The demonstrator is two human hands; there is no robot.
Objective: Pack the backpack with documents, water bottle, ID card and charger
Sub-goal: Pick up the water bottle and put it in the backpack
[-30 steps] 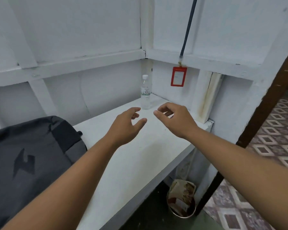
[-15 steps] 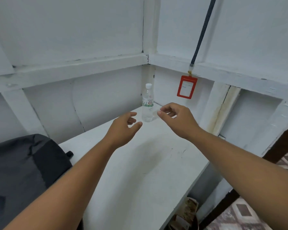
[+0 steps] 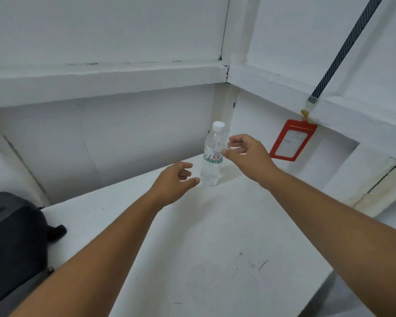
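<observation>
We see one water bottle [image 3: 212, 154] standing upright at centre frame, in the back corner of the white tabletop [image 3: 206, 259]. Our right hand [image 3: 249, 156] sits just right of the bottle's upper half, grip spread, thumb and forefinger curved toward the label; whether the fingertips touch the plastic we cannot tell. Our left hand [image 3: 173, 183] is lower and left of the bottle's base, grip spread, thumb tip near the base but apart from it. One red ID card [image 3: 292, 140] holder hangs against the wall at right of centre on a dark lanyard [image 3: 345, 46], clear of both hands. One dark backpack [image 3: 12, 243] lies at the lower left edge, well apart from the bottle; its contents are not visible.
</observation>
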